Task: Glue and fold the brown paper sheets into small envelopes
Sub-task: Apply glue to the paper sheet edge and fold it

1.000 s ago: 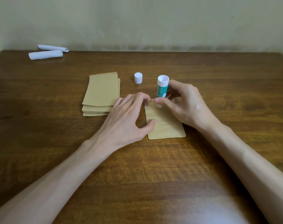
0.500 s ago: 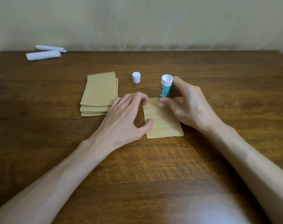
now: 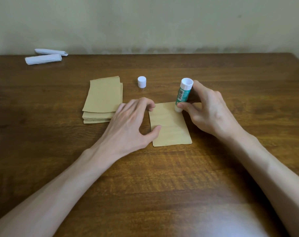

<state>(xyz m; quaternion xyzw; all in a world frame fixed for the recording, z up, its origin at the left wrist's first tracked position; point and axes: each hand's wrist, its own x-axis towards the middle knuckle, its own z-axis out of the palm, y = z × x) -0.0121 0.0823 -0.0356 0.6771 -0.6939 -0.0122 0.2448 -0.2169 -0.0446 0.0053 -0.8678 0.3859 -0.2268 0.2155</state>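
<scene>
Right hand [image 3: 212, 113] holds glue stick [image 3: 182, 95] tip-down on sheet [image 3: 171, 127] (cap [image 3: 142, 81] stands apart).

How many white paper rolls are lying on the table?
2. The nearer white roll lies at the far left of the table; the farther white roll lies just behind it. No others show.

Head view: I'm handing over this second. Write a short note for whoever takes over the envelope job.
Left hand: open, fingertips and thumb pressing the single brown sheet flat at its left edge.
Right hand: grips the glue stick, tip down on the sheet's far right corner.
Cap stands on the table beyond the sheet; stack of brown sheets lies to the left.
Done: stick uncapped and on the paper; glue coverage cannot be told.
Left: finish gluing, fold this sheet, then likely the stack.
</scene>
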